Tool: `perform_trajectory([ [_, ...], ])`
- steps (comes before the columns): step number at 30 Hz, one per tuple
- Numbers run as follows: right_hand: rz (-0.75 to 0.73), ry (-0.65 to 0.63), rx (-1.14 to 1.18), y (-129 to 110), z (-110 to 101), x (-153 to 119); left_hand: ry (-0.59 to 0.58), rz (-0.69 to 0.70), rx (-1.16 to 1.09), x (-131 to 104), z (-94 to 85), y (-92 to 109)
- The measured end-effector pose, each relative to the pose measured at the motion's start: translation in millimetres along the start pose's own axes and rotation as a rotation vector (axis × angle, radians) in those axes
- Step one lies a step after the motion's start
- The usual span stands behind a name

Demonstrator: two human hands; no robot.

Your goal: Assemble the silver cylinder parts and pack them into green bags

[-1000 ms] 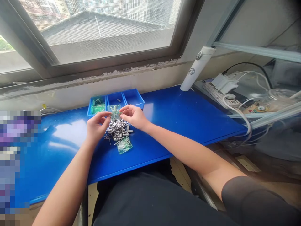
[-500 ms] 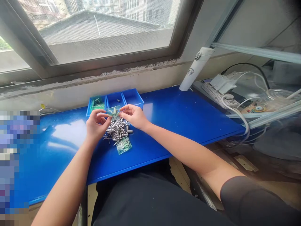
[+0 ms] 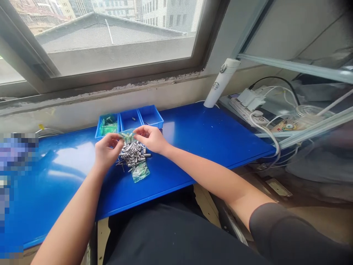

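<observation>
Between my two hands, above a heap of metal pins (image 3: 131, 154), is a small clear green plastic bag (image 3: 127, 136) with several small pieces inside. My left hand (image 3: 108, 149) pinches the bag's left edge between thumb and fingers. On the opposite edge, my right hand (image 3: 151, 139) grips it the same way. A second green bag (image 3: 141, 171) of small parts lies on the table, touching the near side of the heap. Just behind my hands stands a blue tray with three compartments (image 3: 129, 110).
Green bags (image 3: 109, 129) fill the tray's left compartment; a small metal piece (image 3: 134, 119) lies in the middle one. A white flask (image 3: 222, 82) stands at the back right of the blue table (image 3: 198, 136). Beyond are a power strip (image 3: 248, 112), cables and a metal frame.
The view has shifted slightly, moving the scene to the left. Both hands keep hold of the bag, which has tilted a little and sits flatter.
</observation>
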State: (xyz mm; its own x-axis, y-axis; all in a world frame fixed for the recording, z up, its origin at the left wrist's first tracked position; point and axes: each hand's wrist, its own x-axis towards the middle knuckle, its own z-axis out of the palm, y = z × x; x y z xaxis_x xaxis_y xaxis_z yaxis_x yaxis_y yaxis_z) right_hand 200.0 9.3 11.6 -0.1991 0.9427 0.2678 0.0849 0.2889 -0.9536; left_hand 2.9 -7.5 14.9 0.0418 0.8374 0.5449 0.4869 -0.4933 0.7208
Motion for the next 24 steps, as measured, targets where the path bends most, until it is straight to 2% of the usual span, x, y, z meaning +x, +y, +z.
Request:
perform_trajectory([
  [5,-0.038,0.027,-0.045,-2,-1,-1,-0.005,0.026,0.015,0,-0.5,-1],
  [9,-0.004,0.034,-0.066,-1,-2,-2,0.024,0.062,0.028,1,0.1,-2],
  [15,-0.017,0.026,0.08,5,0,1,-0.013,-0.032,-0.049,-2,-0.2,-2],
  [19,0.009,0.038,0.162,8,0,3,0.0,-0.034,-0.101,-2,-1.9,1],
  [24,-0.015,0.045,0.108,9,0,3,0.002,-0.017,-0.077,-2,-2.4,1],
])
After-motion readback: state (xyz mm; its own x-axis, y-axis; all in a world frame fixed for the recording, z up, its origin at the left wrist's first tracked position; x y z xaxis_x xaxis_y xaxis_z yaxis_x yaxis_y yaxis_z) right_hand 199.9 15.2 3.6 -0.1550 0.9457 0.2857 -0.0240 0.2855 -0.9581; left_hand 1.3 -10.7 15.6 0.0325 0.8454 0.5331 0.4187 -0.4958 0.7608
